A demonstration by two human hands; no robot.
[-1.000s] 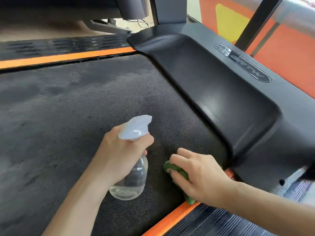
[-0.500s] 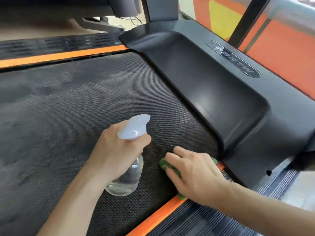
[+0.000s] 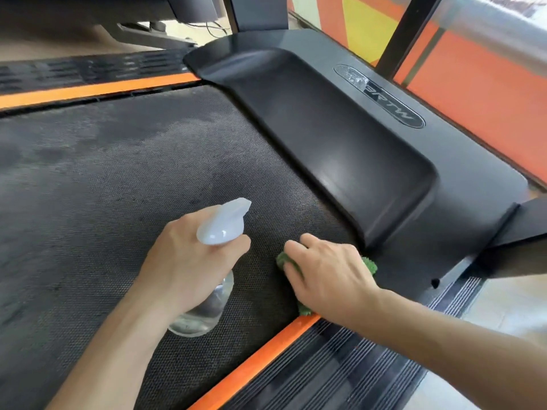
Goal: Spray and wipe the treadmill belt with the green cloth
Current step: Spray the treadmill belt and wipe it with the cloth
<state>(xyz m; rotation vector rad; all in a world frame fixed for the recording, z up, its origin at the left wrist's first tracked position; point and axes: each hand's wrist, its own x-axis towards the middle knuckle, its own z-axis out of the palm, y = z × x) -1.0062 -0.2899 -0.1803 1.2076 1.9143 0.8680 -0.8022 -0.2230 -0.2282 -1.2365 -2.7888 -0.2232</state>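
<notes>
Hands, head view: two in frame. Left hand (image 3: pixel 189 261) grips the neck of one clear plastic spray bottle (image 3: pixel 204 309) with a pale translucent trigger head; the bottle is upright, with a little clear liquid at the bottom, and its nozzle points away from the person, up the belt. Right hand (image 3: pixel 328 276) lies palm-down with fingers curled over one green textured cloth (image 3: pixel 370 264), pressing it onto the black dotted treadmill belt (image 3: pixel 118 179).

Cloth: mostly covered; green edges show at the fingertips, beyond the knuckles and near the wrist. It sits at the belt's near corner, just beside the glossy black motor cover (image 3: pixel 340 137) and touching the near orange side strip (image 3: pixel 260 359).

Belt: one, matte, with lighter and darker blotches. Orange strips: two; the far one (image 3: pixel 94 90) runs along the opposite edge. Ribbed black side rail (image 3: pixel 340 374) borders the near strip.
</notes>
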